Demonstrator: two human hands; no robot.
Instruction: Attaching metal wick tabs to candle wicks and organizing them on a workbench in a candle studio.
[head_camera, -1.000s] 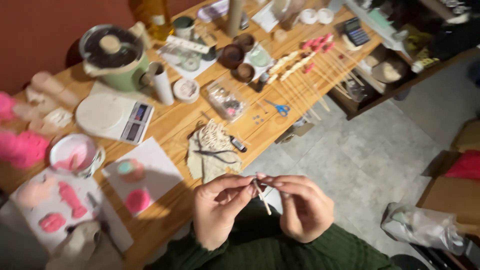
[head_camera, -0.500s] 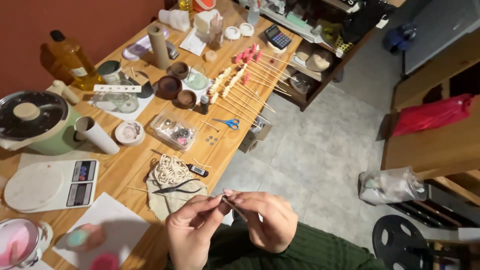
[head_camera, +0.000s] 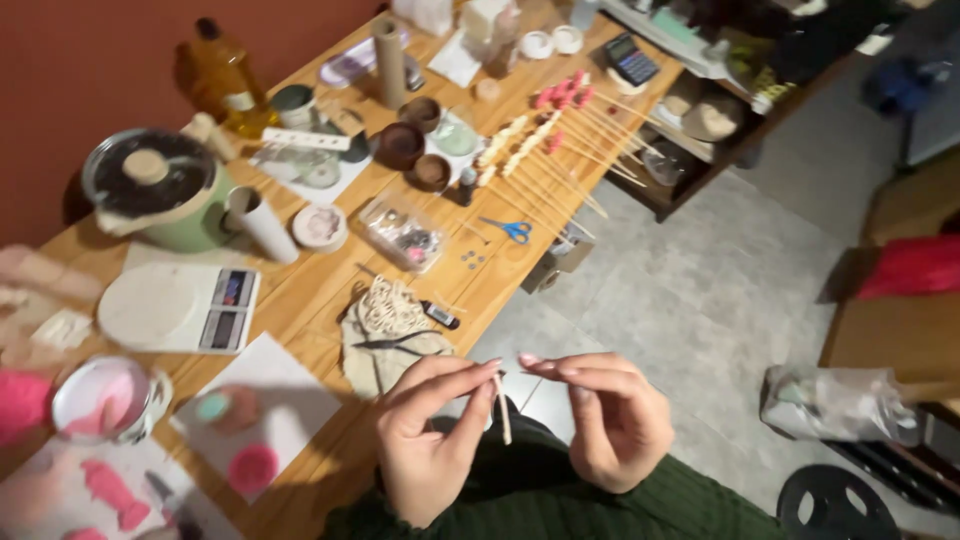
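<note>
Pinching a short pale wick-like stick (head_camera: 502, 408) by its upper end, the left hand (head_camera: 430, 440) has thumb and forefinger closed on it, so that it hangs nearly upright in front of the person's green knitted sleeve (head_camera: 640, 505), off the table's near edge. The right hand (head_camera: 610, 415) sits just beside it, fingertips drawn together and pointing at the stick's top; whether they touch it or hold something small cannot be told. Working at lap height presumably keeps both hands free of the crowded surface.

On the long wooden table (head_camera: 320, 290), a coil of cream cord (head_camera: 385, 305) and black pliers (head_camera: 395, 343) lie on a beige cloth (head_camera: 375, 365), closest to the hands, likely for easy reach. A white digital kitchen scale (head_camera: 180, 308) sits further left, beside a green lidded electric pot (head_camera: 165, 190). Blue-handled scissors (head_camera: 512, 231) lie near a row of thin wooden skewers with pink and cream tips (head_camera: 545, 140), fanned side by side, apparently kept from touching.
</note>
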